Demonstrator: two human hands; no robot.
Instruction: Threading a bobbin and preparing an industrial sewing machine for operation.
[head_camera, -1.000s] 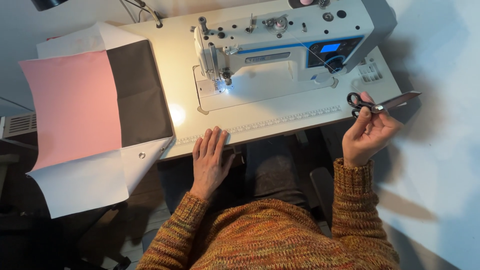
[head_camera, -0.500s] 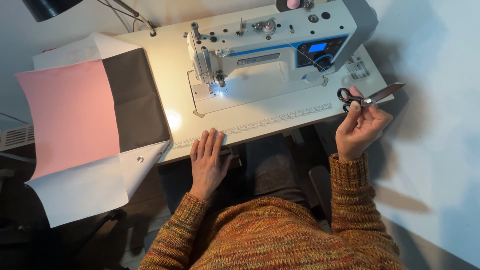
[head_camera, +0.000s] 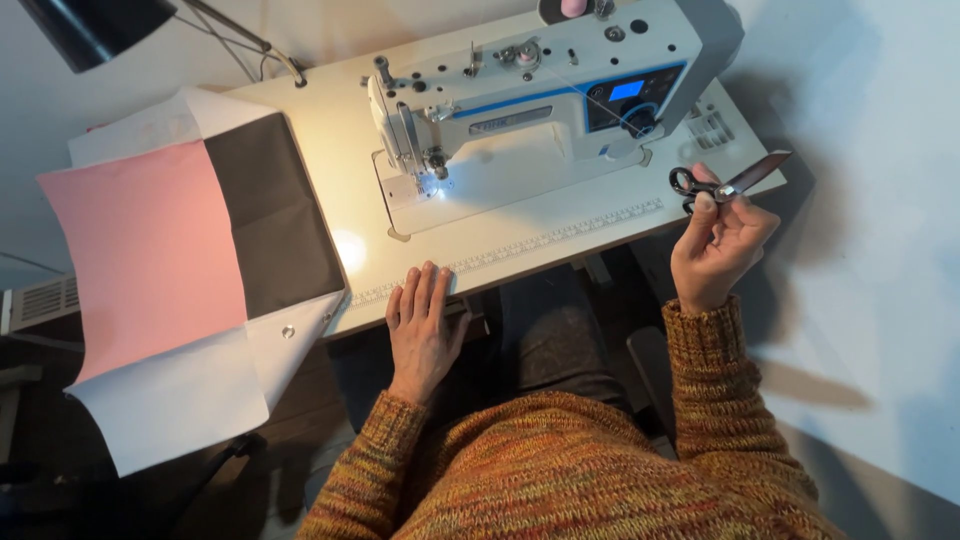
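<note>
1. White desk (head_camera: 560, 235) under lamp glow, sewing machine (head_camera: 540, 90) on it.
2. Right hand (head_camera: 718, 245) raised off the desk's right end, fingertips pinching scissors (head_camera: 725, 185) near the pivot; blades pressed together, pointing away, likely for safe carrying.
3. Left hand (head_camera: 423, 325) spread flat, fingers on the desk's front edge by the printed ruler strip (head_camera: 520, 248), seemingly bracing.
4. Pink, dark grey and white fabric (head_camera: 190, 260) overhangs the left end; metal eyelet near its corner.
</note>
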